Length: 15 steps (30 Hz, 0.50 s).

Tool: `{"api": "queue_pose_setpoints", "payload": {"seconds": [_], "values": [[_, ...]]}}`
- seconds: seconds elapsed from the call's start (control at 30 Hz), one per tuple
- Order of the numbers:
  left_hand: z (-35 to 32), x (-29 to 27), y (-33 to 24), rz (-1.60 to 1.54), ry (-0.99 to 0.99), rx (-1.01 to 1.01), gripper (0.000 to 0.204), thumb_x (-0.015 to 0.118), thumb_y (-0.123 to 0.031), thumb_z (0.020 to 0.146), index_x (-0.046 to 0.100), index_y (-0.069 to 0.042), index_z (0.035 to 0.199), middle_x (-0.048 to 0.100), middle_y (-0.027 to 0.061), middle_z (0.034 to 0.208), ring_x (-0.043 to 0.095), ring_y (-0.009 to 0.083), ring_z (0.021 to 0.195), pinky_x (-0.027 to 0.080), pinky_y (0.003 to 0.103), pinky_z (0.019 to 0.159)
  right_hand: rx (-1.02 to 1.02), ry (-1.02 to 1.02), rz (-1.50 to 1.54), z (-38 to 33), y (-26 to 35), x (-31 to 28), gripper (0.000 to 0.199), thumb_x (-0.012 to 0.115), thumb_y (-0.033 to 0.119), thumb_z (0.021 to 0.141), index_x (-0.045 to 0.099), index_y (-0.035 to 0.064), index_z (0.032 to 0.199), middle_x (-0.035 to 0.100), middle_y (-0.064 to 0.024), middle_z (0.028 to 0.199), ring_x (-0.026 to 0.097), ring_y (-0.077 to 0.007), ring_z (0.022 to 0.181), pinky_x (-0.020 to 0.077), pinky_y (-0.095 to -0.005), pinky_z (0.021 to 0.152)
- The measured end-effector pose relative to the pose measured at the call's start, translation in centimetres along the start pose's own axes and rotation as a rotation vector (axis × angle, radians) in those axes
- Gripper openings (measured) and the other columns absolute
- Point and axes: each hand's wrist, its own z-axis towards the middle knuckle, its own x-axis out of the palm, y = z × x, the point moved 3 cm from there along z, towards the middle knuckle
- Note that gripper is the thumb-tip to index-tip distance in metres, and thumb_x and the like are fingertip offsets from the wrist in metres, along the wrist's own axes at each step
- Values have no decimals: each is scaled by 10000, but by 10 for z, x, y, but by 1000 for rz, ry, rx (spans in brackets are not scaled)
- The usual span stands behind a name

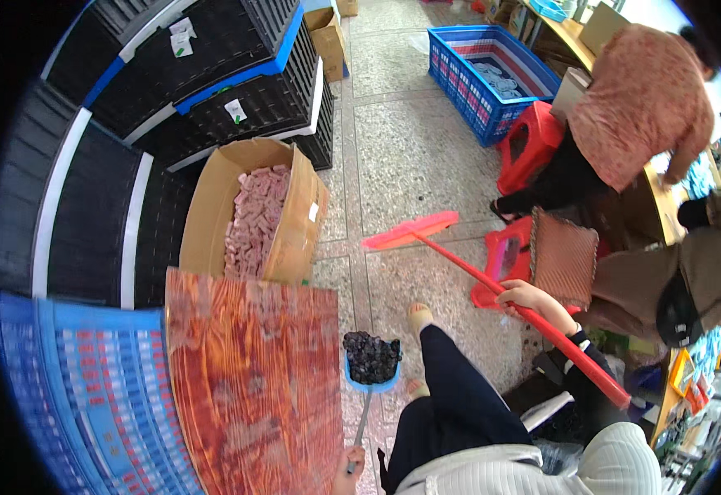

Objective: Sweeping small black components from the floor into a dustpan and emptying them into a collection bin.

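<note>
While my right hand (524, 294) is gripping the red broom (414, 232) toward one o'clock, my left hand (349, 462) is clasping the dustpan (370, 363), already heaped with dark scraps (370, 355); floor (410, 157) looking mostly swept.

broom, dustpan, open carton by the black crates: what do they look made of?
Broom: red handle and head with an even glossy look, probably plastic; held by the right hand.
Dustpan: blue rim looks like moulded plastic, its thin grey handle possibly metal; held by the left hand.
Carton: matte brown with folded flaps, corrugated cardboard.
</note>
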Motion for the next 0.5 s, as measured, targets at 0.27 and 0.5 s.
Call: {"api": "queue_pose_setpoints", "payload": {"seconds": [0.27, 0.5], "values": [[42, 137, -50, 22, -144, -119, 78, 379, -151, 879, 412, -80, 878, 311, -15, 722, 294, 51, 566, 212, 162, 450, -220, 8, -121, 251, 140, -50, 131, 494, 132, 754, 477, 52, 652, 451, -32, 473, 435, -135, 363, 343, -267, 339], [52, 149, -69, -757, 118, -368, 187, 321, -145, 893, 428, -22, 985, 362, 2, 763, 306, 61, 584, 266, 169, 508, -59, -13, 3, 274, 132, -34, 93, 494, 116, 801, 448, 38, 821, 449, -20, 549, 447, -111, 414, 372, -234, 359]]}}
